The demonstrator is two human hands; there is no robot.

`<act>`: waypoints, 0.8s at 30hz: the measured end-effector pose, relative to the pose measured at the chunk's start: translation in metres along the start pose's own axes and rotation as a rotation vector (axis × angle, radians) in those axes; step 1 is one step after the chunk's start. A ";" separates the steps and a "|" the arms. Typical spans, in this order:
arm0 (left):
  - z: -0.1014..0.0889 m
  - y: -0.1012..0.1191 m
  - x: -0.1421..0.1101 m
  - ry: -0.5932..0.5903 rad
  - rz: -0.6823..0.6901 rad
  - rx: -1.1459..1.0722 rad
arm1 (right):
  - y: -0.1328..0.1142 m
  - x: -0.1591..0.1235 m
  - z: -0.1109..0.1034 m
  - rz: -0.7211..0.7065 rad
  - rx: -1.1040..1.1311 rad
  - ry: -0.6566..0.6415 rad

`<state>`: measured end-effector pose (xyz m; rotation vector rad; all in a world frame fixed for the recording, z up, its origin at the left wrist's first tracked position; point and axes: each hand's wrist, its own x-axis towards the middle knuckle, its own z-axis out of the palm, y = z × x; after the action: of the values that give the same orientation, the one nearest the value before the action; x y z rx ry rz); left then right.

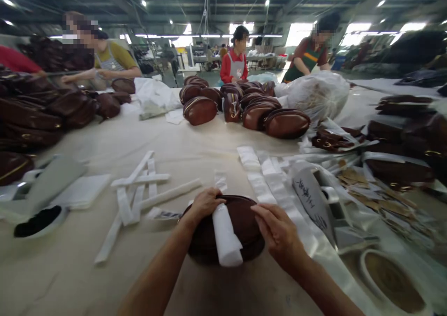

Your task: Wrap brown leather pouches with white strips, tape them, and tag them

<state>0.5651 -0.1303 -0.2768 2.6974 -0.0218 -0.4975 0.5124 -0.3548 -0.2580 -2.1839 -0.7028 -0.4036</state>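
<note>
A dark brown oval leather bag (241, 216) sits in front of me on the pale table, with a white rolled wrap (226, 239) lying across its front. My left hand (205, 204) has its fingers closed over the bag's top rim, right beside the upper end of the wrap. At the bag's upper right edge, the fingers of my right hand (279, 230) are pinched together on the leather. A small white slip (220, 180) lies just beyond the bag, and a printed label strip (163, 214) to its left.
White strips (139, 185) lie crossed at left, near a black-and-white shoe-like object (40, 222). Finished brown bags (286, 122) stand farther back. Clear plastic sleeves (260, 181), a tape dispenser (330, 195) and a brown tape roll (393, 281) are at right. Co-workers stand across the table.
</note>
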 end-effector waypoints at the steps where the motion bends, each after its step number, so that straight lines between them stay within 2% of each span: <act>1: 0.001 -0.001 0.000 0.003 -0.001 -0.005 | -0.005 0.007 0.000 0.001 0.063 -0.063; 5: 0.004 -0.002 0.001 0.018 -0.001 -0.032 | -0.026 0.032 0.010 -0.055 0.181 -0.345; 9: 0.001 -0.003 0.000 0.006 0.017 -0.057 | -0.039 0.036 0.028 -0.149 -0.013 -0.531; 13: -0.006 -0.003 -0.003 -0.026 0.084 -0.058 | -0.040 0.035 0.034 -0.095 -0.058 -0.570; 16: -0.008 -0.001 -0.008 -0.047 0.147 -0.036 | -0.036 0.042 0.028 -0.047 0.020 -0.609; 18: -0.005 0.001 -0.012 -0.019 0.157 0.000 | -0.030 0.054 0.025 -0.005 0.119 -0.670; 21: 0.001 0.004 -0.015 0.028 0.163 0.045 | -0.013 0.082 0.030 0.196 0.126 -0.679; 24: 0.005 0.005 -0.015 0.052 0.171 0.061 | 0.012 0.117 0.056 0.412 -0.074 -0.547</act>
<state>0.5499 -0.1355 -0.2743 2.7354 -0.2551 -0.3801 0.6159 -0.2775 -0.2433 -2.4534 -0.4967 0.4007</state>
